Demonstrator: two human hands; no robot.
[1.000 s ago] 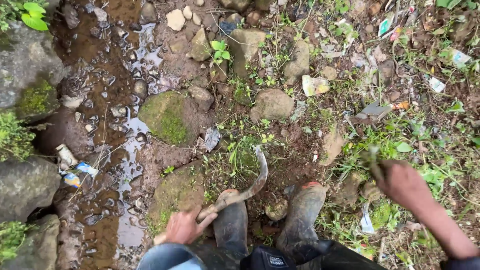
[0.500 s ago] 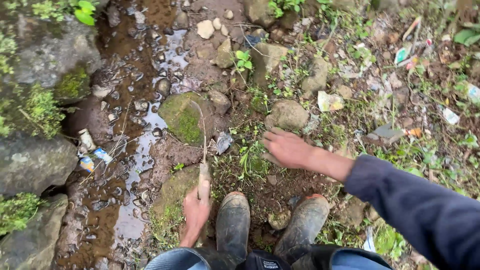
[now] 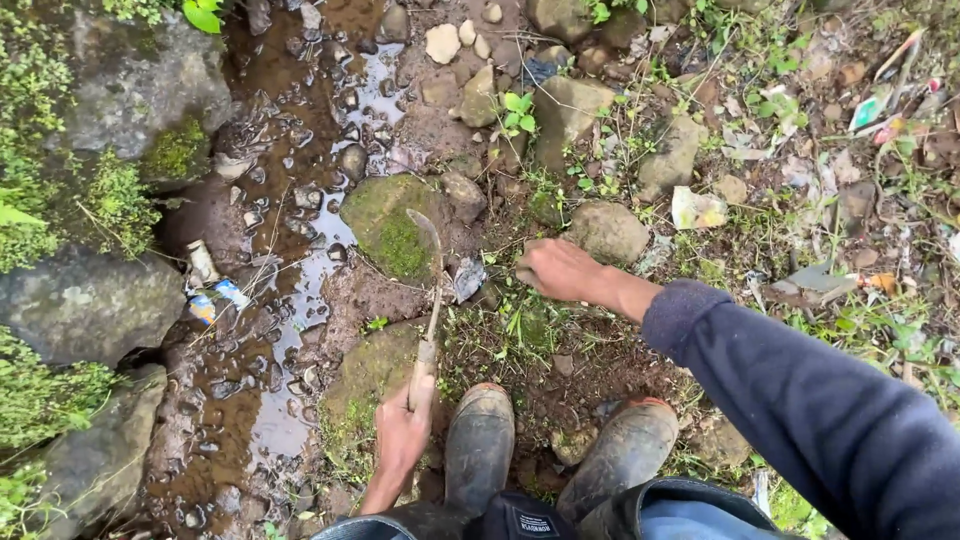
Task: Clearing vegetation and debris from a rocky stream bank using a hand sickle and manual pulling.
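I stand in muddy rubber boots (image 3: 487,440) on wet ground. My left hand (image 3: 402,432) grips the wooden handle of a curved sickle (image 3: 433,262), whose blade points away from me over a mossy stone (image 3: 391,226). My right hand (image 3: 556,270), in a dark blue sleeve, reaches forward and closes on a thin grass stem just above a low tuft of weeds (image 3: 517,325) in front of my boots.
A muddy stream (image 3: 300,250) with pebbles runs along the left, bordered by large grey rocks (image 3: 88,300) and green plants. Stones (image 3: 606,231) and scraps of plastic litter (image 3: 697,208) lie scattered on the dirt to the right.
My right hand has swung in from the far right to the weeds. The sickle has turned from lying across towards pointing straight ahead, with the blade raised over the mossy stone.
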